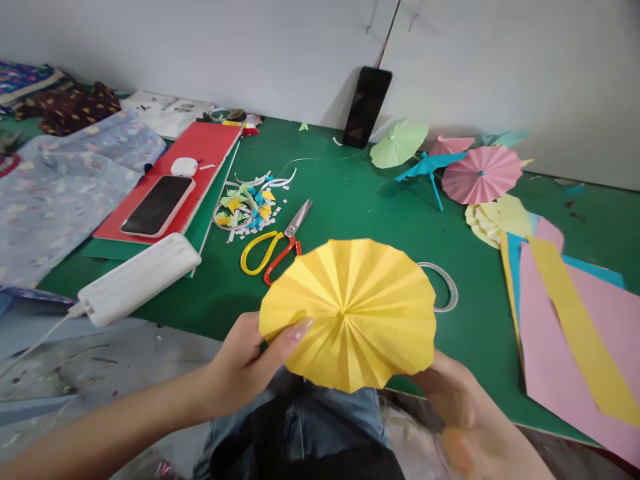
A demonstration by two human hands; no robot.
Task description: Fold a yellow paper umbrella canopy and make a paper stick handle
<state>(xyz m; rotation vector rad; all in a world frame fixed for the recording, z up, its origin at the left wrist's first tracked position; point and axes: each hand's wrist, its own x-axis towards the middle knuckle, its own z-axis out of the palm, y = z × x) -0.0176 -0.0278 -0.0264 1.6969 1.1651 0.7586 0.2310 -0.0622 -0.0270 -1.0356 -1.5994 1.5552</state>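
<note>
A round, pleated yellow paper umbrella [350, 313] is held above my lap at the table's front edge, its top facing me. My left hand [260, 357] grips its left side, thumb on top of the paper and fingers underneath. At the lower right rim, my right hand [453, 393] reaches beneath the paper; its fingers are hidden there, as is the umbrella's underside. Just beyond the umbrella lie scissors [290, 233] with yellow and red handles, blades apart. A roll of white tape [445, 287] rests partly behind its right edge.
Finished paper umbrellas [483, 175] cluster at the back right, near a black phone [367, 107] leaning on the wall. Coloured paper sheets [560, 327] lie right. Paper scraps [250, 207], a pink-edged phone [157, 207] on a red folder [210, 150], and a white power bank [140, 279] sit left.
</note>
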